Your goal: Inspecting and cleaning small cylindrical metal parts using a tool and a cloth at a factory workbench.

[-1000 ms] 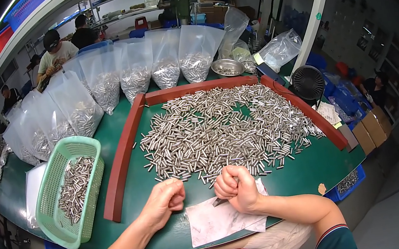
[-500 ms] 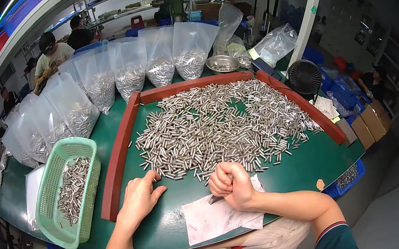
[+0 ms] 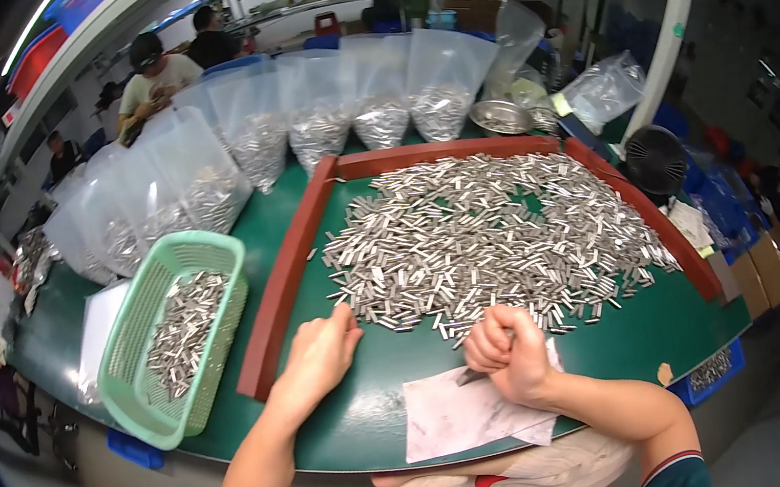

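Note:
A broad pile of short, shiny metal pins (image 3: pixel 477 232) covers much of the green table (image 3: pixel 355 425). At its near left edge is my left hand (image 3: pixel 323 349), thumb drawn against curled fingers; whatever may be between them is hidden. My right hand (image 3: pixel 515 353) is closed in a fist at the near edge of the pile, above a smudged sheet of paper (image 3: pixel 453 422). From the little-finger side of that fist pokes a dark, narrow piece (image 3: pixel 470 376), its kind unclear. Red-brown bars (image 3: pixel 291 276) frame the pile on its left, far and right sides.
A green plastic basket (image 3: pixel 187 423) with pins stands left of the frame. Several clear bags of pins (image 3: pixel 259 147) line the back, beside a metal bowl (image 3: pixel 501 116). A small black fan (image 3: pixel 655 159) stands at right. Other people (image 3: pixel 156 77) sit beyond the table.
The whole view has swung left, so things appear farther right. My left thumb, apart from the fingers before, has closed against them. My right fist stays in place over the paper.

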### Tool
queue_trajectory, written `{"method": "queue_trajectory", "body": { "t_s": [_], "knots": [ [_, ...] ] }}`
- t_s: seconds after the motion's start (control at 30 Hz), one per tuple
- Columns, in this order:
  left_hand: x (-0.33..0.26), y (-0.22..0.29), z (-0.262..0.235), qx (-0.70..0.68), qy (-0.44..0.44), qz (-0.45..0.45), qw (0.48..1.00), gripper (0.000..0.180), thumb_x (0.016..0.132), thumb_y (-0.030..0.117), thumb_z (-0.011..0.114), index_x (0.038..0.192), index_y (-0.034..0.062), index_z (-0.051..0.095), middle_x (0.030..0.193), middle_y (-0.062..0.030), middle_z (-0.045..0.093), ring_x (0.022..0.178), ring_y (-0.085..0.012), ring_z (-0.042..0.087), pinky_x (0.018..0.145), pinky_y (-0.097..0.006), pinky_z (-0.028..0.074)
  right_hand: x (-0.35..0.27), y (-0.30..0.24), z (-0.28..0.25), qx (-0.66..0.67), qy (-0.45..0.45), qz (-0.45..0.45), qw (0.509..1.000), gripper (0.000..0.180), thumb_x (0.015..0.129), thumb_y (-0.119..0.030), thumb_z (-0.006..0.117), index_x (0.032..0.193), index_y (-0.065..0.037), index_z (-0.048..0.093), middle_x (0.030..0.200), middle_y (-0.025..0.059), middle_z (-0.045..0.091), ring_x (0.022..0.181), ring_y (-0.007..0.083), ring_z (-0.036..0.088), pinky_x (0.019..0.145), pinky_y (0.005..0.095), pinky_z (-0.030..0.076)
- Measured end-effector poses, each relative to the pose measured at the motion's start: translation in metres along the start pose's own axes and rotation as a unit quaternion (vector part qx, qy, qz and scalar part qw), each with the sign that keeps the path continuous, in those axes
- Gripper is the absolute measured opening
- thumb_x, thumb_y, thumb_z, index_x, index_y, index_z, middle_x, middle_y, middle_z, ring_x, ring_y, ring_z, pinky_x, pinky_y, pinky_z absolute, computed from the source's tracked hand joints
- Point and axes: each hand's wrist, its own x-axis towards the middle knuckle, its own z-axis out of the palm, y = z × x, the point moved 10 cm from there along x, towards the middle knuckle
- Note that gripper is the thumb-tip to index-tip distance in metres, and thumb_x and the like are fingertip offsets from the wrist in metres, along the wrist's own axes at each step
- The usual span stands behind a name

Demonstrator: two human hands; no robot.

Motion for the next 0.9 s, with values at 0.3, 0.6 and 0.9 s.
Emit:
{"method": "queue_trajectory", "body": {
  "t_s": [0.3,0.6,0.9],
  "knots": [
    [-0.004,-0.009,-0.021,0.051,0.052,-0.085,0.994,0.030,0.071,0.020,0.066,0.078,-0.0011,0.045,0.059,-0.0171,0.054,0.061,-0.0368,0.054,0.055,-0.043,0.040,-0.002,-0.005,0.003,-0.069,0.012,-0.008,0.997,0.037,0.084,-0.024,0.033,0.049,-0.013,0.027,0.040,-0.0022,0.022,0.036,0.0094,0.017,0.037,0.0252,0.017],
    [-0.002,-0.009,-0.005,0.005,0.035,-0.042,0.999,0.021,0.074,0.016,0.062,0.071,-0.0011,0.049,0.059,-0.0176,0.054,0.061,-0.0369,0.054,0.056,-0.044,0.041,-0.002,-0.005,-0.001,-0.028,0.021,-0.004,0.999,0.036,0.085,-0.019,0.032,0.050,-0.010,0.027,0.041,-0.0003,0.024,0.036,0.0095,0.017,0.037,0.0250,0.017],
    [-0.006,-0.006,-0.007,-0.022,0.045,0.006,0.999,0.016,0.075,0.012,0.059,0.077,0.0001,0.048,0.062,-0.0165,0.055,0.063,-0.0356,0.055,0.056,-0.042,0.041,0.001,-0.001,0.005,-0.038,0.012,0.000,0.999,0.036,0.085,-0.020,0.032,0.050,-0.011,0.027,0.041,-0.0007,0.023,0.037,0.0097,0.017,0.037,0.0248,0.017]
  ]
}}
